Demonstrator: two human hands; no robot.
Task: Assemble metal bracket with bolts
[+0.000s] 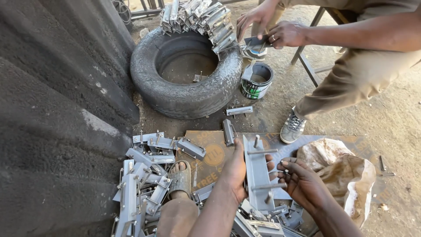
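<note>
Mid-assembly step: left hand point(234, 169) grips the long grey flat steel bracket with welded rods point(258, 173) upright over the brown cardboard sheet point(210, 149), right hand point(302, 182) pinches a small bolt-like piece point(286, 172) beside it (too small to identify); next likely calls for precise alignment.

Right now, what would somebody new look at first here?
Probably the big old tyre lying on the dirt up top, with grey metal pieces stacked on its rim and a paint tin beside it. Close by, the left hand holds a long grey metal bracket upright, the right hand at its bolt. Another person's hands work above the tin.
</note>
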